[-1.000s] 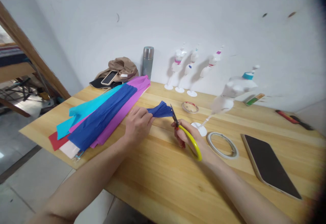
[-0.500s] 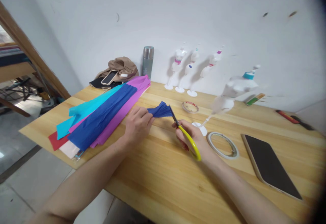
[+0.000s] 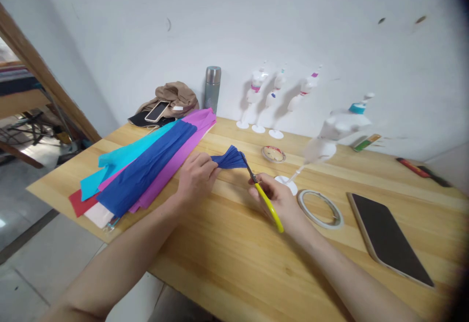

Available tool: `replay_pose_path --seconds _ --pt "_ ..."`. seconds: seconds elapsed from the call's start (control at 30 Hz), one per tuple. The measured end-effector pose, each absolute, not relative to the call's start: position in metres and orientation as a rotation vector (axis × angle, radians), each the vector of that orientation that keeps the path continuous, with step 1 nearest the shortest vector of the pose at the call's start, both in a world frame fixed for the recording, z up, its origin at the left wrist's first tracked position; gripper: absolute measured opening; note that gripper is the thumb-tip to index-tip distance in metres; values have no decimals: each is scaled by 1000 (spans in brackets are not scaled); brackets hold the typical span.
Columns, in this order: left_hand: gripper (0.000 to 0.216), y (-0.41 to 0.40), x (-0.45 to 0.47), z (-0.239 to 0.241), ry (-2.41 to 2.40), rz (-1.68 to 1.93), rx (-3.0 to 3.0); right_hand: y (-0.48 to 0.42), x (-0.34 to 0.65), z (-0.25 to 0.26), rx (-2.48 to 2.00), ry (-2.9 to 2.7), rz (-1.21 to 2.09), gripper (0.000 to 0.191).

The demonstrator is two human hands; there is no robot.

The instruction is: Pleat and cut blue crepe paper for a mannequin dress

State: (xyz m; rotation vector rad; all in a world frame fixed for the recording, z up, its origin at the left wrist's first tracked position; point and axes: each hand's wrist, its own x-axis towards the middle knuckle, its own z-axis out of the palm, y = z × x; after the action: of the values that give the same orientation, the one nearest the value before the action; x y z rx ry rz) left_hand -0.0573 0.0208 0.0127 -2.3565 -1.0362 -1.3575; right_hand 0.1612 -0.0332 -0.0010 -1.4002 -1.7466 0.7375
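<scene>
The left hand (image 3: 198, 178) pinched one end of a dark-blue, pleated, paper-like piece (image 3: 230, 159), whose fanned free edge pointed right over the middle of the desk. The right hand (image 3: 274, 196) was curled around yellow-handled scissors with dark metal blades (image 3: 269, 207), the blade tips at that fanned edge. Between the forearms, a broad stretch of the pale wooden desk (image 3: 234, 248) ran to its front edge, giving room to move there. Long turquoise, dark-blue and purple sheets (image 3: 146, 168) slanted beside the left hand, their lower ends near the left front edge. A white tape ring (image 3: 337, 218) lay just beside the right wrist; past it, a dark-screened flat tablet (image 3: 392, 239) limited sideways room. Beyond the right hand, a white mannequin figure with a turquoise neckband (image 3: 324, 139) stood on its round base.
</scene>
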Motion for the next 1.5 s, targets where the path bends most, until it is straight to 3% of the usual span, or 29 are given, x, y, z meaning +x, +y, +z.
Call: replay_pose_path --seconds 0.43,1.0,1.5 --pt "16 24 -60 11 -1077 -1370 -2398 -34 158 5 -1443 -1824 605 27" --pt "16 29 -64 9 -1059 -1403 -2497 -38 161 10 -1400 -1869 819 20" --pt "13 25 -61 13 -1080 -1431 -2691 -40 156 23 -1514 -1932 703 23"
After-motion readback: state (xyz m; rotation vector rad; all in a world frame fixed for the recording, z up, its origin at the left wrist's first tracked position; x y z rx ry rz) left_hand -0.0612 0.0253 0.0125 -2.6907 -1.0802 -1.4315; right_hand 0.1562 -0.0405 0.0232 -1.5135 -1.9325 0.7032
